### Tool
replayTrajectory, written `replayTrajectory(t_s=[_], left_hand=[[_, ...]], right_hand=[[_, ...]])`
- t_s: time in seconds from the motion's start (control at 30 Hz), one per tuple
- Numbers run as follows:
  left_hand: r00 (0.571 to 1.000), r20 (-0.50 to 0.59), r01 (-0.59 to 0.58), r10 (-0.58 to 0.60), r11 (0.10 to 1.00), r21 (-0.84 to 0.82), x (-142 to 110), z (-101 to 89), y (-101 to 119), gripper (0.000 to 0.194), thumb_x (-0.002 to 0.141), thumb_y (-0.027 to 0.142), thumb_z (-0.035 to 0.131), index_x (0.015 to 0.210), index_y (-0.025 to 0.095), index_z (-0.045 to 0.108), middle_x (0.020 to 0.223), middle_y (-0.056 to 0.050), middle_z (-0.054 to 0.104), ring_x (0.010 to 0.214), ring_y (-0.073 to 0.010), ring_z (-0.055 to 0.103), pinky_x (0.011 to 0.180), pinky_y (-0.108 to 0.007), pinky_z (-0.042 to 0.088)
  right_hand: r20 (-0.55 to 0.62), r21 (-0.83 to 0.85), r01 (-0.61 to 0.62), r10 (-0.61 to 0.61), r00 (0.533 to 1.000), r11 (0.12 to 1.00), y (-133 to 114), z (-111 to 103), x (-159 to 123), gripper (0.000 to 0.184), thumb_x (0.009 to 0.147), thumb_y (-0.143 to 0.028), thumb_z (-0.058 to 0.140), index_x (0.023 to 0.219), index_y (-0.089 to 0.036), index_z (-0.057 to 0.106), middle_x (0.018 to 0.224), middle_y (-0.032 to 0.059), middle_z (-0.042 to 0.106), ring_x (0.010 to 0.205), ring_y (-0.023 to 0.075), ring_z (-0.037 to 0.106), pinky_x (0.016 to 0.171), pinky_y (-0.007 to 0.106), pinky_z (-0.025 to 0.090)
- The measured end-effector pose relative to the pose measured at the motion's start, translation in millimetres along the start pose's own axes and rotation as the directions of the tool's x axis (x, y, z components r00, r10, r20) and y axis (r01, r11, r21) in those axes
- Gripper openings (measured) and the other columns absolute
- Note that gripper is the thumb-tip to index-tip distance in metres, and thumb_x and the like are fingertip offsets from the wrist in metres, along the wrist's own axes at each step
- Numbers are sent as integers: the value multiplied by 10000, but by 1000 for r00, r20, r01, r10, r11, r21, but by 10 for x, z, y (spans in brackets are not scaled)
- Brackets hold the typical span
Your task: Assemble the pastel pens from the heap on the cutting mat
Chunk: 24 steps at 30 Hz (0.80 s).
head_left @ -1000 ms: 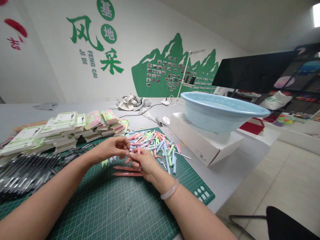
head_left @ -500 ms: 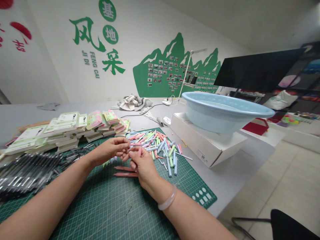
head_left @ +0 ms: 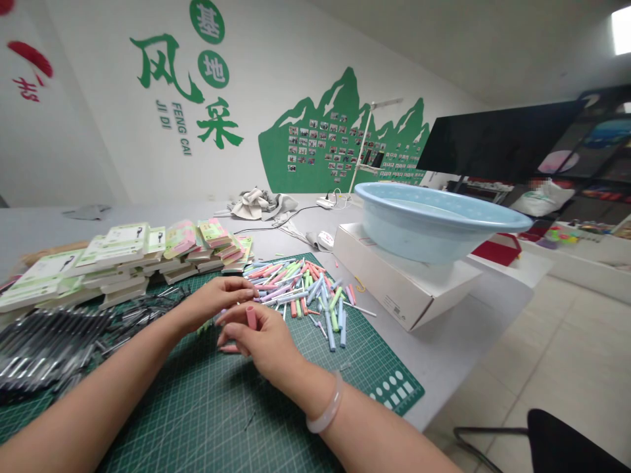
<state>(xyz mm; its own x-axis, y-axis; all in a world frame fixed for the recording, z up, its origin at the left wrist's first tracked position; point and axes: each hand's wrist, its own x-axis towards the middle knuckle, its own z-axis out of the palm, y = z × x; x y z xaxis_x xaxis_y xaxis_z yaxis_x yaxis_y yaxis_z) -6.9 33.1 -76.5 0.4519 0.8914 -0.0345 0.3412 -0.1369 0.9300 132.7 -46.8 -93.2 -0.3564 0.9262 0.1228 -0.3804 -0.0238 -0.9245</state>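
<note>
My right hand [head_left: 266,341] hovers low over the green cutting mat [head_left: 207,420] with a short pink pen piece [head_left: 251,317] held upright between its fingers; a pale bangle is on that wrist. Under its fingers a pink pen [head_left: 227,349] lies on the mat. My left hand [head_left: 221,297] is just behind, with its fingers curled together near the pile of coloured pen parts [head_left: 300,289]. What the left fingers hold, if anything, is hidden.
Stacks of green and pink card packs [head_left: 128,253] lie at the mat's back left, and black packets [head_left: 44,341] at the left. A blue basin [head_left: 434,220] sits on a white box [head_left: 394,276] at the right. A chair [head_left: 566,440] stands below the table edge.
My right hand has dropped toward me and down to the mat, away from my left hand. The pink piece now stands up in its fingers. The two hands no longer touch.
</note>
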Motion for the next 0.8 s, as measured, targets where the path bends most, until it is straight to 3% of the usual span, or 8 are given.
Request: replayTrajectory(t_s=[0.13, 0.27, 0.5, 0.67, 0.8], left_hand=[[997, 71, -41, 32, 992, 123, 36, 25, 4, 315, 709, 448, 611, 819, 162, 687, 817, -50, 672, 755, -189, 595, 660, -253, 464], [997, 76, -37, 27, 990, 139, 39, 51, 11, 330, 708, 445, 606, 841, 154, 689, 799, -47, 675, 727, -191, 595, 644, -257, 464], [995, 89, -49, 35, 985, 167, 4, 150, 49, 269, 731, 375, 545, 788, 141, 664, 719, -27, 642, 658, -171, 562, 584, -241, 435], [988, 93, -137, 125, 979, 148, 44, 258, 86, 151, 672, 213, 508, 724, 143, 631, 708, -10, 618, 641, -151, 538, 573, -227, 422], [968, 121, -230, 220, 971, 69, 230, 443, 191, 194, 642, 163, 483, 773, 148, 626, 691, -4, 616, 604, -141, 550, 589, -240, 446]], right_hand=[[-1, -41, 50, -50, 999, 998, 31, -26, 2, 149, 712, -260, 639, 838, -182, 656, 637, -15, 610, 525, 85, 522, 526, 221, 486], [-30, -41, 71, -73, 997, 997, 73, -69, 29, 156, 697, -237, 636, 846, -193, 636, 690, -15, 595, 618, 115, 565, 517, 220, 495], [-104, 58, -2, 8, 995, 998, -18, -46, 32, 182, 651, -262, 668, 801, -214, 576, 640, -38, 542, 593, 138, 569, 496, 258, 507], [-132, 24, 121, -117, 984, 992, -126, -78, 13, 117, 691, -227, 623, 798, -199, 584, 580, -49, 539, 406, 62, 384, 372, 181, 328], [-238, -3, 246, -240, 941, 969, -217, -223, 80, 127, 712, -224, 595, 832, -189, 570, 602, -49, 546, 372, 43, 314, 348, 180, 219]])
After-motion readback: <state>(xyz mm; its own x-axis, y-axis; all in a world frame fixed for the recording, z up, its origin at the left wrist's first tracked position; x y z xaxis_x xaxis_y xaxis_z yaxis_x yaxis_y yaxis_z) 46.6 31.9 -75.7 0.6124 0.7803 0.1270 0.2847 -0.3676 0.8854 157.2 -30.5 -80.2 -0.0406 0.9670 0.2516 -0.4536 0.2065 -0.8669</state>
